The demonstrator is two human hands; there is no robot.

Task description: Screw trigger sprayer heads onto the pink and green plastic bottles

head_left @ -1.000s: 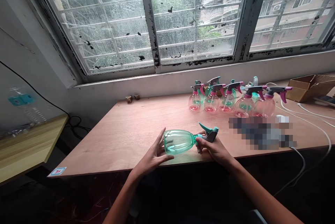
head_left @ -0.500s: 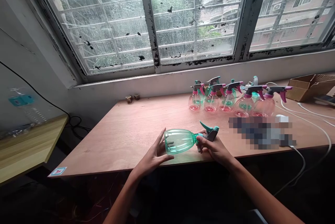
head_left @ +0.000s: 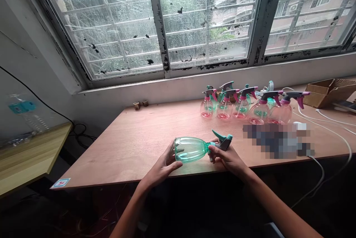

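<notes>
A clear green spray bottle [head_left: 190, 149] lies sideways in the air above the table's front edge, its base to the left. My right hand [head_left: 224, 156] grips it at the neck, just below the dark grey spray head with its green trigger [head_left: 218, 135]. At the other end, my left hand [head_left: 164, 167] holds the base, thumb along the near lower side and fingers partly hidden behind the see-through wall.
Several pink spray bottles [head_left: 224, 108] stand at the back right, green ones behind them. Further right are a cardboard box [head_left: 319, 95] and white cables [head_left: 340, 134]. A blurred patch [head_left: 278, 141] covers something near the front edge. Two small brown objects [head_left: 136, 106] sit by the wall.
My left hand has closed in a little around the bottle's base, its thumb and fingers drawn nearer. The bottle and my right hand have hardly moved.
</notes>
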